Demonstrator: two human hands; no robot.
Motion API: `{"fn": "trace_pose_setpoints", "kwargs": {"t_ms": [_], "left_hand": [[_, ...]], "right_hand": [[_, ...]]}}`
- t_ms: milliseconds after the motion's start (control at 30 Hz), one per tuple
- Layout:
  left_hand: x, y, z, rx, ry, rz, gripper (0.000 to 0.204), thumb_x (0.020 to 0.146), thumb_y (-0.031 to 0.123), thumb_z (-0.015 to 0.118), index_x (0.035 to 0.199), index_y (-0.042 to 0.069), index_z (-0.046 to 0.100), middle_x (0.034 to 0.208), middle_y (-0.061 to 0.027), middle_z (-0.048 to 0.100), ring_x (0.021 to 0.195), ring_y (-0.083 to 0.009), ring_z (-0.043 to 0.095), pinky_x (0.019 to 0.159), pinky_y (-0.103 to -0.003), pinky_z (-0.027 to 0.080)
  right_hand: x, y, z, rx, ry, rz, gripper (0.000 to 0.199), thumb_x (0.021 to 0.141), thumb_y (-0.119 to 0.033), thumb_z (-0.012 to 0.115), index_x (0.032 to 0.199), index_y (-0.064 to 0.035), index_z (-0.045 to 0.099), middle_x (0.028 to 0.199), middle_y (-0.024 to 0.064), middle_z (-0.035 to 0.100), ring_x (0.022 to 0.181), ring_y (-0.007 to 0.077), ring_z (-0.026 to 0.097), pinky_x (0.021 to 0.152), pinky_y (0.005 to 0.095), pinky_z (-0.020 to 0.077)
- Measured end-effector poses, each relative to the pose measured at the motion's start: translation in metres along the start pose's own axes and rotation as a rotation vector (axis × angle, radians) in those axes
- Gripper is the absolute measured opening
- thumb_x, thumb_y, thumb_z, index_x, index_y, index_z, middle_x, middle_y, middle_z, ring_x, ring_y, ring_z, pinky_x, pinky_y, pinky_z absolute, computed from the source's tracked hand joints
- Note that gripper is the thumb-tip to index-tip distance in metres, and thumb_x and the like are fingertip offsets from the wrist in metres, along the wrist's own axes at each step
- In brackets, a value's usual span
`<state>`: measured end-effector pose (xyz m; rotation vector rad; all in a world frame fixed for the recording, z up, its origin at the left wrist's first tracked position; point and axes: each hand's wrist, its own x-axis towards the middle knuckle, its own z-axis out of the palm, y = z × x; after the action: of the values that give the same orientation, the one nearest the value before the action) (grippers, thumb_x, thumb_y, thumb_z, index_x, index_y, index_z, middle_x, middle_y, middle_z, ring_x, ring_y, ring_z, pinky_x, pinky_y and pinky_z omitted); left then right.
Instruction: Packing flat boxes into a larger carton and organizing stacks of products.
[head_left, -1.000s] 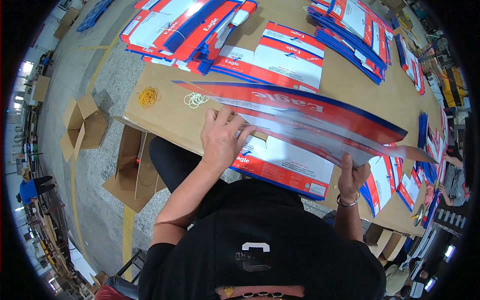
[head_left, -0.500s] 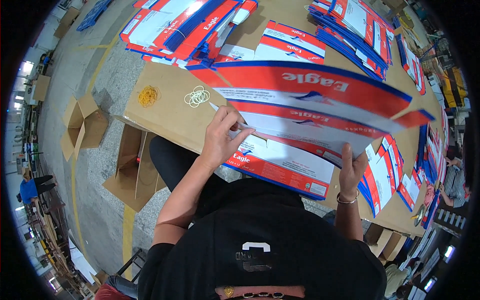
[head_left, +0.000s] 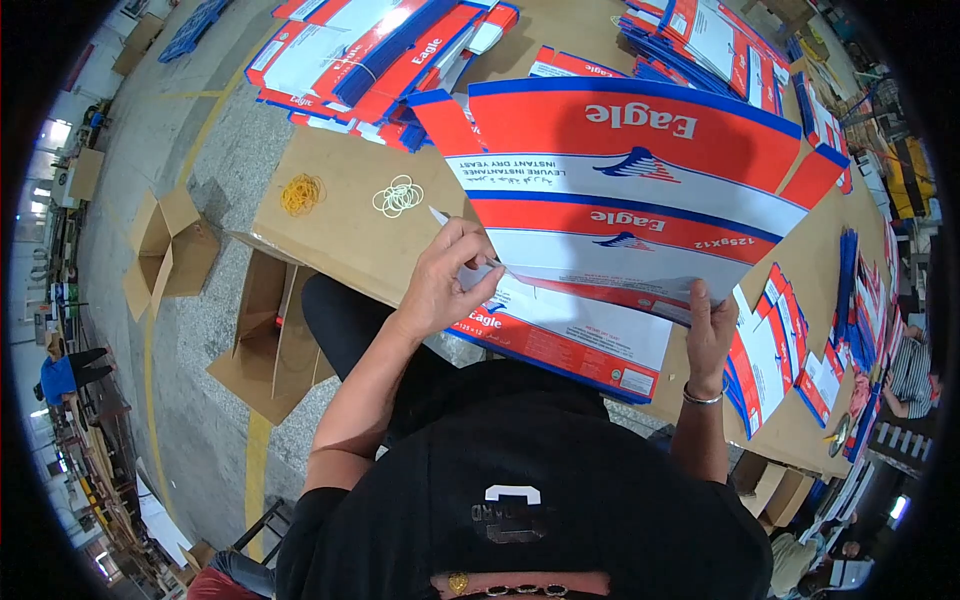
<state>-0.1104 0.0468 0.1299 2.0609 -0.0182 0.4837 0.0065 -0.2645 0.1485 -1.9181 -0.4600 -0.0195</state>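
Observation:
A flat red, white and blue printed carton blank (head_left: 640, 190) stands tilted up in front of me over the cardboard-covered table (head_left: 340, 225). My left hand (head_left: 445, 280) grips its lower left edge. My right hand (head_left: 712, 330), with a bracelet at the wrist, holds its lower right edge. Under it another carton blank of the same print (head_left: 570, 345) lies flat at the table's near edge.
Stacks of the same carton blanks lie at the back left (head_left: 370, 50), back right (head_left: 720, 40) and right (head_left: 780, 360). Yellow rubber bands (head_left: 301, 193) and white rubber bands (head_left: 398, 195) sit left of my hands. Open cardboard boxes (head_left: 165, 250) stand on the floor. Another person (head_left: 910, 370) is at the far right.
The carton blank has swung up from nearly flat to tilted upright, its printed face now turned toward me. Both hands stayed on its lower edge.

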Motion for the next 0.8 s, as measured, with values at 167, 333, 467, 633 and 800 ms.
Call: {"fn": "trace_pose_setpoints", "kwargs": {"t_ms": [167, 333, 467, 633, 800], "left_hand": [[0.001, -0.003, 0.006, 0.005, 0.021, -0.007, 0.021, 0.073, -0.002, 0.071, 0.080, 0.002, 0.052, 0.086, -0.0068, 0.048, 0.075, -0.0176, 0.052, 0.063, -0.028, 0.047], [-0.003, -0.017, 0.011, 0.092, 0.041, 0.102, 0.025, 0.072, 0.003, 0.077, 0.079, 0.003, 0.052, 0.080, -0.0089, 0.052, 0.074, -0.0237, 0.052, 0.064, -0.033, 0.043], [-0.010, -0.017, -0.002, 0.115, 0.031, 0.024, 0.017, 0.075, -0.002, 0.072, 0.082, -0.001, 0.056, 0.087, -0.0116, 0.056, 0.076, -0.0218, 0.054, 0.069, -0.032, 0.045], [0.003, -0.003, 0.010, 0.069, 0.039, 0.014, 0.012, 0.080, -0.004, 0.067, 0.087, -0.002, 0.058, 0.091, -0.0099, 0.053, 0.074, -0.0147, 0.054, 0.062, -0.025, 0.046], [0.015, 0.009, 0.018, 0.111, 0.018, -0.010, 0.012, 0.080, -0.004, 0.067, 0.088, -0.001, 0.058, 0.091, -0.0090, 0.053, 0.072, -0.0135, 0.055, 0.061, -0.024, 0.046]], "right_hand": [[-0.003, 0.000, 0.000, 0.041, 0.040, -0.019, 0.033, 0.097, -0.030, 0.056, 0.107, 0.0018, 0.058, 0.093, 0.0114, 0.066, 0.085, 0.0139, 0.060, 0.073, 0.0310, 0.0476], [-0.008, 0.006, -0.001, 0.127, -0.023, 0.200, 0.027, 0.096, -0.022, 0.058, 0.108, 0.0023, 0.058, 0.097, 0.0109, 0.066, 0.086, 0.0150, 0.061, 0.074, 0.0343, 0.0499], [0.005, -0.007, 0.017, 0.048, -0.079, 0.126, 0.038, 0.094, -0.038, 0.057, 0.108, -0.0028, 0.063, 0.085, 0.0134, 0.069, 0.070, 0.0195, 0.065, 0.066, 0.0322, 0.0500], [-0.004, 0.000, 0.015, 0.090, 0.002, 0.186, 0.043, 0.095, -0.040, 0.056, 0.108, 0.0009, 0.063, 0.089, 0.0137, 0.070, 0.076, 0.0174, 0.066, 0.068, 0.0310, 0.0500], [-0.007, 0.014, 0.009, 0.194, 0.037, 0.235, 0.044, 0.096, -0.038, 0.056, 0.107, 0.0041, 0.062, 0.090, 0.0129, 0.071, 0.079, 0.0155, 0.065, 0.070, 0.0295, 0.0502]]}}
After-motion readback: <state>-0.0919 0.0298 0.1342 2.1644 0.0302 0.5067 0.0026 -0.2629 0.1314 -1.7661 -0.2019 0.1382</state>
